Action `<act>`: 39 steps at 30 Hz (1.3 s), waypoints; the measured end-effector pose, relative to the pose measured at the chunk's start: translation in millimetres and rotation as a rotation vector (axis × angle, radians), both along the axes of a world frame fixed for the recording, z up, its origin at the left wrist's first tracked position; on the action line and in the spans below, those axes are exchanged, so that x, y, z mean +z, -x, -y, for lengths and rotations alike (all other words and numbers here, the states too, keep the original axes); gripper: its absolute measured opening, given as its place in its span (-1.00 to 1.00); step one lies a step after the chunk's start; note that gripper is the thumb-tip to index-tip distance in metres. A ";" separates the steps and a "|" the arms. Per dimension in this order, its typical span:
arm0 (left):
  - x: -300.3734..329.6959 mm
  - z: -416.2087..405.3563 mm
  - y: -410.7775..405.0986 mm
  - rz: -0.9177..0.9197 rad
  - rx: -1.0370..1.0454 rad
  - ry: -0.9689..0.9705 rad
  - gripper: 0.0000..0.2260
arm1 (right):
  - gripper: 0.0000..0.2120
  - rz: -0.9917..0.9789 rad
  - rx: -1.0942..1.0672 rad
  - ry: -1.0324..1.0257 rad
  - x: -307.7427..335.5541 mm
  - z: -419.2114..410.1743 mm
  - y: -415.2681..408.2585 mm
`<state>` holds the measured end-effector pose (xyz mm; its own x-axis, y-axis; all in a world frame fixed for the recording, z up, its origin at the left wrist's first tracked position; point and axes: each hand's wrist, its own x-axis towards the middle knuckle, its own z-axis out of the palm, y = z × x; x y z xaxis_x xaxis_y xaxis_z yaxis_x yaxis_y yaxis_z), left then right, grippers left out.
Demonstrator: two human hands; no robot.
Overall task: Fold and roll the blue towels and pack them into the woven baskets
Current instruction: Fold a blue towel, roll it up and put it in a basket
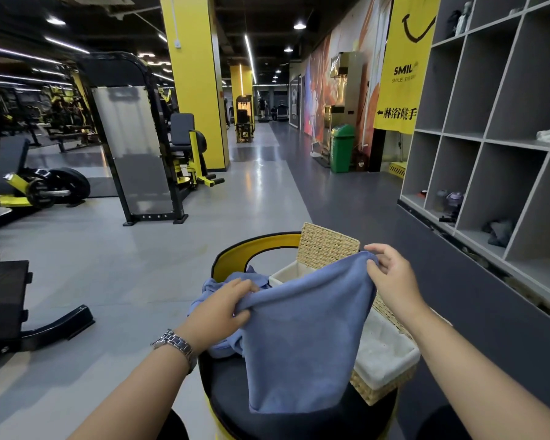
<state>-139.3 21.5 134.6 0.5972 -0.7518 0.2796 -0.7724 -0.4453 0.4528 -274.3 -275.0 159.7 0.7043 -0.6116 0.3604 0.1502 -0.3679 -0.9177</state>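
Two hands up: left hand (227, 308) and right hand (391, 274) each pinch top corner of blue towel (302, 341), stretched over woven basket (386, 360) on round black worktop (299, 419); soft, light, limp cloth, best gripped at corners; long axis hangs down; more towels (218, 289) heaped behind

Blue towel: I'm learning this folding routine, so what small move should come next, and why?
Probably bring the two held corners together to halve the towel: the left hand and right hand each pinch its top edge, and it hangs open and unfolded.
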 end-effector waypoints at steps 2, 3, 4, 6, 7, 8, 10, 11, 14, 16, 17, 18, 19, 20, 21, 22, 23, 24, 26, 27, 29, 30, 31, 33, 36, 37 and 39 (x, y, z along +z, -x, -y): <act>0.1 -0.2 -3.2 0.011 -0.005 -0.150 -0.74 | -0.75 -0.020 0.011 0.023 -1.1 0.0 0.5; 0.8 0.4 -4.0 0.018 -0.009 -0.201 -0.75 | -0.75 -0.031 0.015 0.032 -1.5 -0.3 0.5; 2.2 1.4 -4.4 0.025 -0.016 -0.242 -0.76 | -0.75 -0.039 0.021 0.038 -2.0 -0.8 0.6; 6.0 3.9 -4.6 0.036 -0.043 -0.296 -0.78 | -0.74 -0.045 0.031 0.038 -3.1 -1.7 0.0; 7.8 5.1 -4.3 0.043 -0.060 -0.312 -0.79 | -0.74 -0.046 0.033 0.038 -3.5 -1.9 -0.3; 9.3 6.4 -4.4 0.049 -0.072 -0.328 -0.80 | -0.74 -0.049 0.033 0.041 -3.8 -1.8 -0.3; 13.8 9.0 -3.4 0.082 -0.070 -0.384 -0.87 | -0.75 -0.050 0.028 0.047 -3.9 -1.1 -0.6; 15.7 9.7 -3.4 0.113 -0.069 -0.432 -0.89 | -0.76 -0.045 0.024 0.047 -4.0 -0.3 -0.5; 16.9 4.8 -5.9 0.109 -0.039 -0.535 -0.76 | -0.78 -0.040 0.013 0.049 -4.1 3.0 -0.4; 17.2 -0.4 -8.5 0.027 0.019 -0.530 -0.79 | -0.80 -0.047 0.012 0.053 -5.2 4.7 -0.8; 16.9 -0.7 -10.3 0.007 0.036 -0.548 -0.82 | -0.80 -0.049 0.013 0.055 -5.7 5.1 -1.1; 16.9 0.3 -12.2 0.031 0.040 -0.588 -0.83 | -0.81 -0.051 0.014 0.059 -6.3 5.1 -0.8; 18.8 1.2 -11.7 0.057 0.055 -0.623 -0.83 | -0.81 -0.056 0.013 0.063 -6.2 4.4 -0.5; 21.4 1.9 -10.6 0.081 0.083 -0.615 -0.83 | -0.82 -0.060 0.011 0.068 -6.0 3.6 0.1; 23.5 1.1 -11.1 0.099 0.095 -0.568 -0.83 | -0.83 -0.065 0.007 0.072 -5.6 2.9 0.5; 25.2 -1.2 -12.7 0.093 0.090 -0.501 -0.82 | -0.83 -0.066 0.000 0.074 -4.9 2.4 0.9; 26.8 -3.6 -14.1 0.079 0.075 -0.444 -0.82 | -0.83 -0.067 -0.008 0.079 -4.3 2.3 1.2; 27.7 -6.6 -15.0 0.063 0.057 -0.412 -0.82 | -0.83 -0.068 -0.018 0.090 -3.7 2.1 1.6; 30.9 -9.4 -14.7 0.050 0.018 -0.370 -0.79 | -0.84 -0.070 -0.034 0.106 -2.1 1.2 4.5; 32.4 -9.8 -13.8 0.055 0.011 -0.364 -0.79 | -0.84 -0.068 -0.037 0.107 -1.3 0.7 6.3; 36.2 -11.2 -11.1 0.113 0.032 -0.392 -0.79 | -0.86 -0.064 -0.035 0.112 -0.7 -0.8 11.2; 37.1 -12.5 -10.2 0.157 0.065 -0.385 -0.79 | -0.88 -0.061 -0.040 0.121 -0.7 -1.5 13.8; 38.0 -15.1 -8.4 0.205 0.110 -0.357 -0.78 | -0.90 -0.055 -0.052 0.130 -0.6 -2.3 16.1; 40.1 -21.5 -2.8 0.292 0.198 -0.213 -0.74 | -0.93 -0.043 -0.079 0.148 0.1 -3.9 20.6; 49.1 -27.9 10.2 0.421 0.124 -0.101 -0.75 | -0.93 -0.040 -0.104 0.191 4.2 -7.5 26.7; 54.9 -29.2 14.7 0.428 0.057 -0.077 -0.77 | -0.92 -0.035 -0.111 0.195 6.9 -8.4 28.9; 68.0 -31.8 20.7 0.347 -0.035 0.027 -0.82 | -0.91 -0.016 -0.109 0.183 13.5 -10.9 35.0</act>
<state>-160.0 53.3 202.6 0.4372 -0.7597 0.4814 -0.8970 -0.4074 0.1716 -309.3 -264.1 173.2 0.6442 -0.6097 0.4618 0.0863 -0.5420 -0.8359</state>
